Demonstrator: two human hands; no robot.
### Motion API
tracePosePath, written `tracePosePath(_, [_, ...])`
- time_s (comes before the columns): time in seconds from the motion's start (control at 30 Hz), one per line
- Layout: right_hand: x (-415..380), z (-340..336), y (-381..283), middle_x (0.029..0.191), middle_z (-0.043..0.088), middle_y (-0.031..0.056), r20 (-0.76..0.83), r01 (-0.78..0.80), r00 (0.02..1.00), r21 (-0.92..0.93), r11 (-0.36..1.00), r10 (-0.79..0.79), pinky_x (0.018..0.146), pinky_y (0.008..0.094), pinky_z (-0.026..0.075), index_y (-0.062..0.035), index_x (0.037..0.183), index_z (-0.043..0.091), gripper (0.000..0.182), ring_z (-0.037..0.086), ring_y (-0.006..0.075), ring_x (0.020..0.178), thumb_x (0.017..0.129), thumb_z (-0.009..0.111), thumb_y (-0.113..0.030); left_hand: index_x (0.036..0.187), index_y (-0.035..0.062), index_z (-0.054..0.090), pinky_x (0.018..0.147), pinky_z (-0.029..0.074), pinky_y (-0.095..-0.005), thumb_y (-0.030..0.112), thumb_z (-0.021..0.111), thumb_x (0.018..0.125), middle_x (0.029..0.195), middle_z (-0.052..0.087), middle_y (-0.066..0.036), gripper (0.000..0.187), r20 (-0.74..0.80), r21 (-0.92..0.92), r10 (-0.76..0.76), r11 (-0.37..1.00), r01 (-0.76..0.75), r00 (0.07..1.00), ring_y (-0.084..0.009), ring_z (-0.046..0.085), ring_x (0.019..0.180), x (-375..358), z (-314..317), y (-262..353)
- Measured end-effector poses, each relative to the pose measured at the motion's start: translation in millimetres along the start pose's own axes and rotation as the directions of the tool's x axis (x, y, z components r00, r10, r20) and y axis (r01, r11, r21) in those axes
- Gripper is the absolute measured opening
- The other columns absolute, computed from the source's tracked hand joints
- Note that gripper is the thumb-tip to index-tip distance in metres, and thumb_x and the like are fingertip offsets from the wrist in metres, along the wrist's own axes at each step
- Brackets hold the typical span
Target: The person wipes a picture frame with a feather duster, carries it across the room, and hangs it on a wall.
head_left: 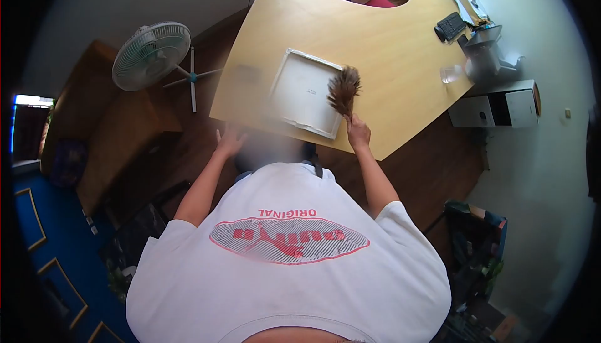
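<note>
My right hand [359,133] is closed around the handle of a brown feather duster [345,91]. The duster's feathers stand up over the right edge of a white framed panel [308,92], which lies on the light wooden desk [388,48]. Small dark marks show near the panel's middle. My left hand [231,141] has its fingers spread at the desk's near left edge and holds nothing. A blurred patch hides part of the area between my hands.
A standing fan [152,56] is left of the desk. A keyboard [450,27], papers [469,6], a clear cup [449,74] and a grey monitor [487,51] sit at the desk's right end. Beyond them is a white cabinet [521,106]. A red chair [379,3] stands behind.
</note>
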State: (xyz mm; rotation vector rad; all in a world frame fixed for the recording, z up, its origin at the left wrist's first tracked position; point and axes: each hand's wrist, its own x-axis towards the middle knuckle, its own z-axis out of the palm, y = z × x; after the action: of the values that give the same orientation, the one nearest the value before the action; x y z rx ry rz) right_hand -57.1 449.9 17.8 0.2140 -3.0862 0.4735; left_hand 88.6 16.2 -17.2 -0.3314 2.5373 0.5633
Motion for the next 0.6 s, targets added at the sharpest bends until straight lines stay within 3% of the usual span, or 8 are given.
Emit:
tracePosePath(0.1, [20,18,29,0.068,0.064,0.0215,-0.019,-0.058,0.998,0.003,0.998,0.058,0.056,0.0535,0.049,-0.0075,0.086,0.056,0.04,0.063,0.0439,0.064,0.098,0.047,-0.045,0.15,0.0172,0.03,0.114,0.004,-0.0621,0.048,0.049,0.094,0.159,0.019,-0.008,0.067,0.054,-0.045,-0.112,0.992,0.115,0.992,-0.0331,0.011,0.147,4,4,21])
tracePosePath(0.23, [25,38,71,0.069,0.064,0.0194,0.123,0.13,0.984,-0.024,0.991,-0.127,0.056,0.0519,0.049,-0.0069,0.084,0.055,0.037,0.063,0.0418,0.064,0.097,0.049,-0.041,0.152,0.0161,0.025,0.115,0.006,-0.0609,0.048,0.048,0.094,0.161,0.012,-0.007,0.07,0.039,-0.038,-0.206,0.978,0.207,0.978,-0.0346,0.011,0.147,5,1,53])
tracePosePath(0.3, [26,34,77,0.069,0.064,0.0189,0.026,0.144,0.989,0.018,0.989,-0.145,0.055,0.0514,0.049,-0.0069,0.084,0.055,0.035,0.063,0.0412,0.064,0.097,0.051,-0.039,0.153,0.0175,0.02,0.115,0.006,-0.0607,0.049,0.048,0.094,0.162,0.007,-0.006,0.073,0.06,-0.026,-0.269,0.962,0.27,0.961,-0.0347,0.011,0.147,7,-2,62])
tracePosePath(0.33, [29,31,79,0.068,0.063,0.0184,-0.057,0.154,0.987,0.065,0.986,-0.15,0.055,0.0509,0.049,-0.0069,0.083,0.055,0.033,0.063,0.0406,0.063,0.096,0.053,-0.037,0.153,0.0175,0.02,0.115,0.006,-0.0607,0.049,0.048,0.094,0.162,0.007,-0.006,0.073,0.055,-0.028,-0.263,0.964,0.265,0.963,-0.0347,0.011,0.147,11,-4,69])
tracePosePath(0.47, [30,32,82,0.068,0.063,0.0182,-0.066,0.207,0.977,0.115,0.972,-0.201,0.054,0.0505,0.049,-0.007,0.082,0.055,0.032,0.063,0.04,0.063,0.095,0.055,-0.036,0.154,0.0194,0.017,0.115,0.004,-0.0609,0.05,0.048,0.094,0.162,0.004,-0.005,0.075,0.106,0.052,-0.303,0.953,0.299,0.947,-0.0342,0.007,0.148,8,-12,78])
tracePosePath(0.53, [28,36,86,0.069,0.063,0.0182,0.095,0.18,0.978,0.047,0.983,-0.184,0.054,0.0504,0.049,-0.0068,0.082,0.055,0.032,0.063,0.0402,0.063,0.095,0.055,-0.036,0.154,0.0201,0.017,0.115,0.003,-0.061,0.05,0.048,0.094,0.162,0.003,-0.005,0.075,0.118,0.107,-0.298,0.952,0.286,0.947,-0.0342,0.006,0.148,11,-15,77])
tracePosePath(0.6, [25,39,82,0.07,0.064,0.018,0.099,0.134,0.986,0.047,0.99,-0.138,0.055,0.0501,0.049,-0.0069,0.083,0.055,0.032,0.063,0.0401,0.064,0.095,0.055,-0.036,0.154,0.0213,0.018,0.115,0.003,-0.0613,0.05,0.049,0.093,0.162,0.003,-0.005,0.074,0.111,0.098,-0.234,0.97,0.224,0.966,-0.0347,0.005,0.148,17,-21,73])
